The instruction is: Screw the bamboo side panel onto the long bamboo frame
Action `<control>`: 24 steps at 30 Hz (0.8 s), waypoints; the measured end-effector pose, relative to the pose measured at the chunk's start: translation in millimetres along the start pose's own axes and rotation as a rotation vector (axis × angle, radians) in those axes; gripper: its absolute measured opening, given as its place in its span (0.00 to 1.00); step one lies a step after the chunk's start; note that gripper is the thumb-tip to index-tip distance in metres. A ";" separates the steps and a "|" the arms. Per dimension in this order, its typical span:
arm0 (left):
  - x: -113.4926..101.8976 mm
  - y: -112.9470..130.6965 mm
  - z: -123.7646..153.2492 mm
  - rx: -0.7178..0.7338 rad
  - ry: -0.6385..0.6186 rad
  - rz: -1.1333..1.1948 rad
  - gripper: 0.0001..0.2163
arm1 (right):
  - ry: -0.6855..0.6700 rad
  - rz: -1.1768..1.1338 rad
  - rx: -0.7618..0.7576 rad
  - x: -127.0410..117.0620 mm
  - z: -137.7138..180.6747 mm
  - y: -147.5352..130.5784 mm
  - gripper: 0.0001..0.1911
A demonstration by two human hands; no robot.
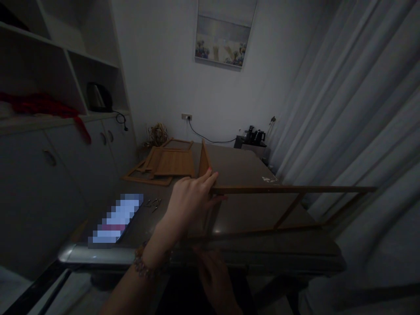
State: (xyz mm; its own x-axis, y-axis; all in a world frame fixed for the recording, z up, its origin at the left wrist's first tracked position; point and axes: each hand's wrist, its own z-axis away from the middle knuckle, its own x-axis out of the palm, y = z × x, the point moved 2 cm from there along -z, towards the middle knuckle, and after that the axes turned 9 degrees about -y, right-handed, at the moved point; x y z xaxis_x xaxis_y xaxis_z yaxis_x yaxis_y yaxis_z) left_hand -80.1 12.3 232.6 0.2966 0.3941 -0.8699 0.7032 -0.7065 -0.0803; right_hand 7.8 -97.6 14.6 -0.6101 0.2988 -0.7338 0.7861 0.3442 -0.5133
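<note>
My left hand (190, 199) grips the top corner of an upright wooden frame (288, 190) that stands on edge on the dark table (243, 168); its top rail runs to the right past the table's edge. A wooden panel (204, 162) joins that corner and runs away from me. My right hand (215, 275) is low in shadow by the table's near edge, close to the frame's bottom rail; whether it holds anything is unclear. A beaded bracelet (146, 267) is on my left wrist.
More wooden panels (164, 164) lie flat at the table's far left. A few small screws (153, 203) rest next to a blurred flat item (114, 218). White cabinets with a kettle (97, 97) stand left; curtains (344, 109) hang right.
</note>
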 end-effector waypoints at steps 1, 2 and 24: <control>0.3 -0.1 0.1 -0.002 -0.001 0.001 0.26 | 0.003 -0.007 -0.006 0.2 -0.5 0.1 0.23; 0.5 -0.2 0.1 -0.004 -0.004 0.000 0.26 | 0.013 -0.011 -0.005 0.3 -0.8 0.4 0.23; -3.7 0.0 -0.1 0.024 -0.050 0.044 0.25 | 0.268 0.355 -0.098 -12.3 3.9 8.0 0.11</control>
State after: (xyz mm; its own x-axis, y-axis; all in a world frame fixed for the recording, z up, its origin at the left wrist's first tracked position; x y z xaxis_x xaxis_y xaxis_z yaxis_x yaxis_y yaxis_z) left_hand -81.1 10.9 235.8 0.2936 0.3334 -0.8959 0.6745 -0.7364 -0.0529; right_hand 22.0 -102.1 17.8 -0.3192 0.6291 -0.7088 0.9458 0.2580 -0.1970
